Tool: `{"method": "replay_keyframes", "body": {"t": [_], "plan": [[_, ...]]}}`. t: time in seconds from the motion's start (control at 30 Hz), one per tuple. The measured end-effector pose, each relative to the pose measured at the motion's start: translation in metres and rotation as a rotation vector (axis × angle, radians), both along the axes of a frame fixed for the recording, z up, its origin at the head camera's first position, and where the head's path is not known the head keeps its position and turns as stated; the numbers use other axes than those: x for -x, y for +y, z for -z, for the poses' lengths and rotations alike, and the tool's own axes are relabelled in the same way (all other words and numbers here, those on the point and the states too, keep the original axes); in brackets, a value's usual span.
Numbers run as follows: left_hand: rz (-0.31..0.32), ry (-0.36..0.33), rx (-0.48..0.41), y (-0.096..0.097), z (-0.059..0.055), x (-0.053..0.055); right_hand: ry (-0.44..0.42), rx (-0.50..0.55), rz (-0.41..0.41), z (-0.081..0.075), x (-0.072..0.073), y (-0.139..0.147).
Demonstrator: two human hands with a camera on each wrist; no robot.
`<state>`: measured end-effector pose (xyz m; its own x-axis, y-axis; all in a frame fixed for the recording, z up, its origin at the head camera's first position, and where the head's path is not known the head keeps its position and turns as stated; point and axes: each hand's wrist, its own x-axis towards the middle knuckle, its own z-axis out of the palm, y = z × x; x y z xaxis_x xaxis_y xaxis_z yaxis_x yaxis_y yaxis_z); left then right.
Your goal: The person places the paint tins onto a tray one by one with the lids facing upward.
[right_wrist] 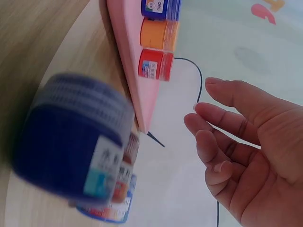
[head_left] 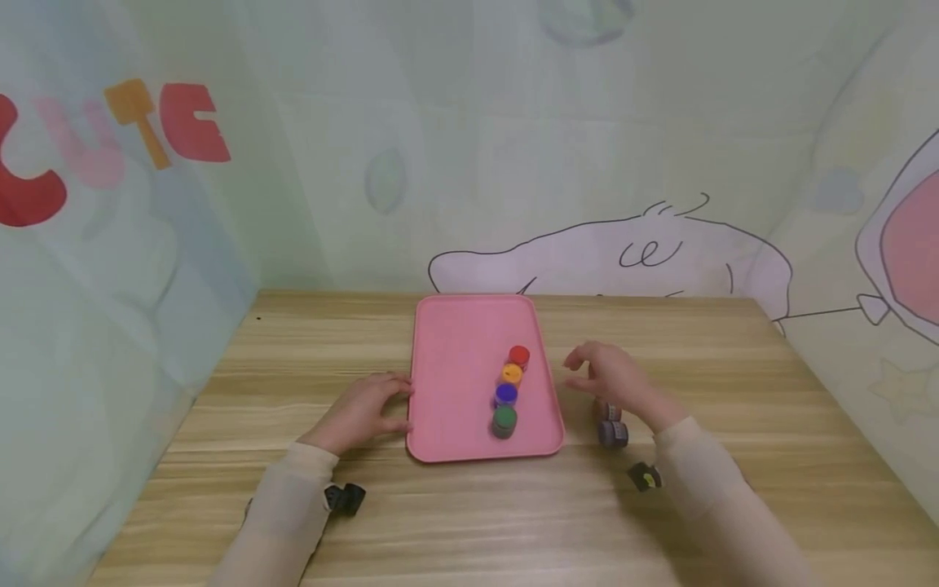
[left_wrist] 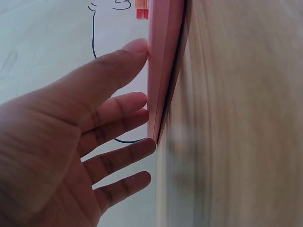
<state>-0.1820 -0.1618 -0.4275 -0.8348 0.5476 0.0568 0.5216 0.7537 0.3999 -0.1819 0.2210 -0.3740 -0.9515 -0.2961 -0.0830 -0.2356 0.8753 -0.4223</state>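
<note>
A pink tray (head_left: pixel 455 350) lies on the wooden table. Along its right half, small paint jars stand in a slanted row: a red jar (head_left: pixel 519 356), an orange jar (head_left: pixel 511 374), a blue jar (head_left: pixel 506 395) and a green jar (head_left: pixel 504 422). At the tray's left edge is my left hand (head_left: pixel 367 409), thumb and fingertips against the rim, fingers fairly straight. My right hand (head_left: pixel 614 377) hovers right of the tray, fingers loosely bent around nothing. Below it are a dark blue jar (right_wrist: pixel 71 146) and a brown jar (right_wrist: pixel 129 161), partly hidden in the head view.
Beside the brown jar, another blue-edged jar (right_wrist: pixel 113 212) shows in the right wrist view. A printed cloth (head_left: pixel 469 163) hangs behind the table. Dark wrist devices show at the left sleeve (head_left: pixel 282 501) and the right sleeve (head_left: pixel 704 473).
</note>
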Motion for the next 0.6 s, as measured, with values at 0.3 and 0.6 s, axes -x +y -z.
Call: {"method": "replay_keyframes", "body": {"t": [0.3, 0.6], "plan": [[-0.006, -0.008, -0.011, 0.0, -0.001, -0.001, 0.053, -0.017, -0.025, 0.004, -0.003, 0.015], [-0.005, -0.014, -0.015, 0.0, -0.001, -0.001, 0.106, -0.025, -0.053, 0.013, -0.003, 0.03]]}}
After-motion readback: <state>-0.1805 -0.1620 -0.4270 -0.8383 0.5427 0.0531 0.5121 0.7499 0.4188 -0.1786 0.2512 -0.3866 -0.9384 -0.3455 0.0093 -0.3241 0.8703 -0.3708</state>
